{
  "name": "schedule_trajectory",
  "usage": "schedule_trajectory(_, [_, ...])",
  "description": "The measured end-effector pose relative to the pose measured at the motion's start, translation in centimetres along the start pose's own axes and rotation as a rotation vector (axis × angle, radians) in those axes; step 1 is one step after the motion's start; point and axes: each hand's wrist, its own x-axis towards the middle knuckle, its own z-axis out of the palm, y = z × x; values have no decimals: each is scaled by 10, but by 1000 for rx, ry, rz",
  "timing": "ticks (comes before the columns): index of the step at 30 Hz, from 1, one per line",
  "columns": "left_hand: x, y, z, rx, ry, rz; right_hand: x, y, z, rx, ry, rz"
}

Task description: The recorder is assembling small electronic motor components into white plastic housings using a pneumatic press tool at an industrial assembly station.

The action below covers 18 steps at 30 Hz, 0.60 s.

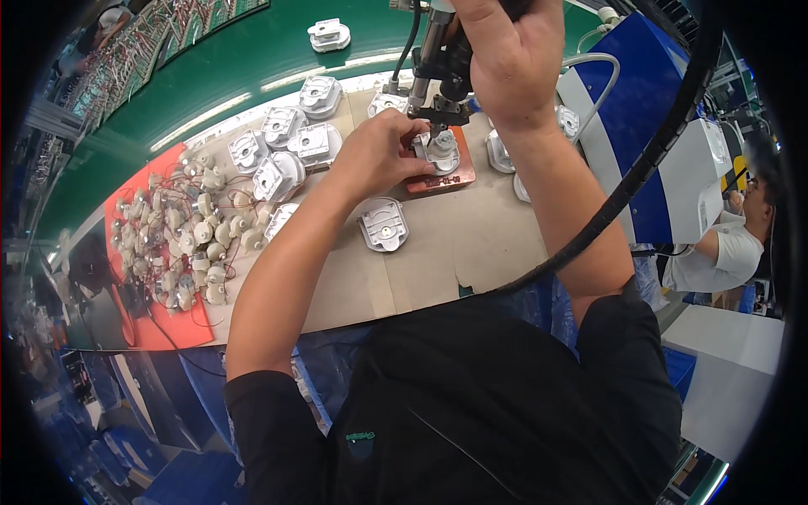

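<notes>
Wht housing (443, 158) on orange block (465, 171), in pinch of part-spread L hand (379, 151) fingers (412, 167); R hand (517, 71) curled round blk tool (455, 74)

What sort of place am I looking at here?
Probably a factory assembly workstation: similar white plastic housings lie about the tan bench top, small cream parts with thin wires are heaped nearby, and your right hand is at a black tool.

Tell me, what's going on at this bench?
A person's left hand holds a white part on a reddish block, beneath the tip of an upright black tool. The right hand is up at that tool, fingers partly out of view. More white parts sit around, and cream-coloured pieces with wires lie heaped to the left.
</notes>
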Motion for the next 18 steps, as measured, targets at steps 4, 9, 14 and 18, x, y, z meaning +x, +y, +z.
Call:
schedule_trajectory(4, [2, 0, 1, 5, 5, -8, -1, 4, -5, -24, -23, 11])
schedule_trajectory(9, [4, 1, 1, 20, 29, 2, -5, 12, -3, -50, -19, -43])
schedule_trajectory(14, [5, 8, -1, -81, 10, 36, 9, 2, -3, -24, -17, 51])
schedule_trajectory(18, [0, -2, 6, -44, 83, 117, 76, -57, -2, -140, 9, -132])
